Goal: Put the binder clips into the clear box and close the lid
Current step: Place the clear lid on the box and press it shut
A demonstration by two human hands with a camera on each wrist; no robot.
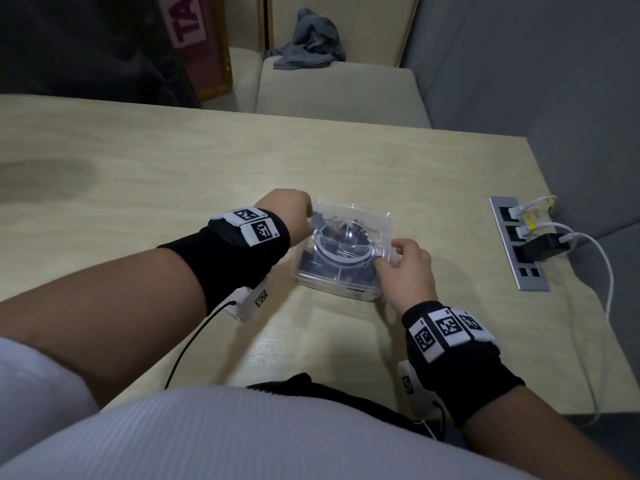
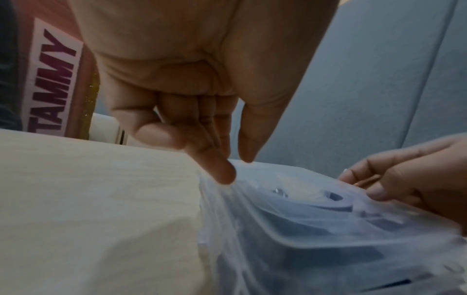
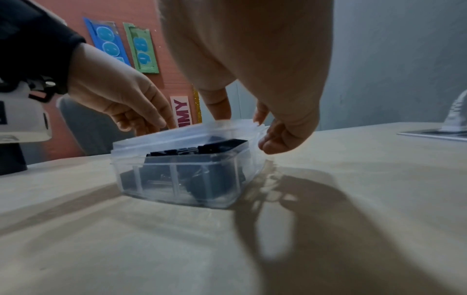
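The clear box point(image 1: 332, 285) stands on the table point(image 1: 173, 161) in front of me, with several black binder clips point(image 3: 202, 165) inside it. Its clear lid point(image 1: 349, 233) lies on top, tilted slightly up at the right in the right wrist view. My left hand point(image 2: 237, 167) reaches down at the lid's far left corner; one straight fingertip point(image 2: 225, 173) presses on it. My right hand point(image 1: 388, 261) holds the lid's right edge, fingers point(image 3: 220, 111) on top and thumb at the side. Both hands also show across the box in the opposite wrist views.
A power strip point(image 1: 519, 244) set into the table at the right holds a black charger and white cables point(image 1: 602, 271) that trail over the table's right edge. Behind the table a cushioned bench point(image 1: 332, 88) carries a grey cloth point(image 1: 311, 39). A pink sign point(image 1: 194, 36) leans at the back left.
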